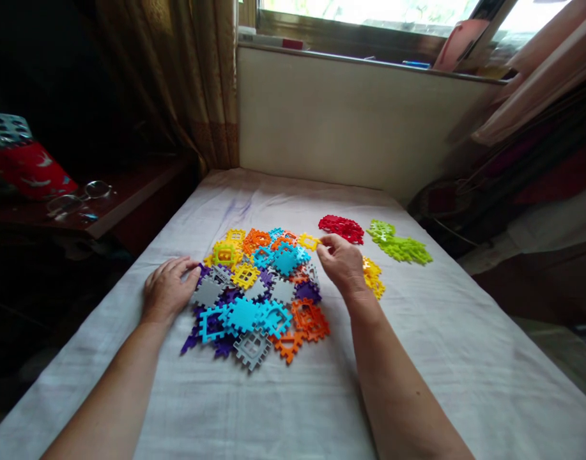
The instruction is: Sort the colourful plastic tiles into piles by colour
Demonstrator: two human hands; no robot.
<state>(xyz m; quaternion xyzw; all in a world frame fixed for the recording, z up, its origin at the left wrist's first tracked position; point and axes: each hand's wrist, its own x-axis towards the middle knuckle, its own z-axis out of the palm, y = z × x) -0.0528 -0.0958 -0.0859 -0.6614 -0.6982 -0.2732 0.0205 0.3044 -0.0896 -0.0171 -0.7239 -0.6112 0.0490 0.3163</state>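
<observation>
A mixed pile of flat plastic interlocking tiles with notched edges lies on the white cloth, among them a light blue tile (245,315), a grey tile (252,348), an orange tile (310,319) and a yellow tile (245,276). My right hand (341,263) pinches a yellow window-frame tile (308,242) at the pile's far right side. At the left edge of the pile rests my left hand (170,287), its fingers loosely bent and thumb apart. Its fingertips are beside a purple tile (204,271); no held piece shows.
Separate groups of red tiles (341,228), lime green tiles (402,248) and yellow tiles (373,278) lie right of the pile. At left, a dark wooden table (144,185) bears glasses (98,190) and a red patterned pouch (31,169). A wall (321,121) stands behind the cloth.
</observation>
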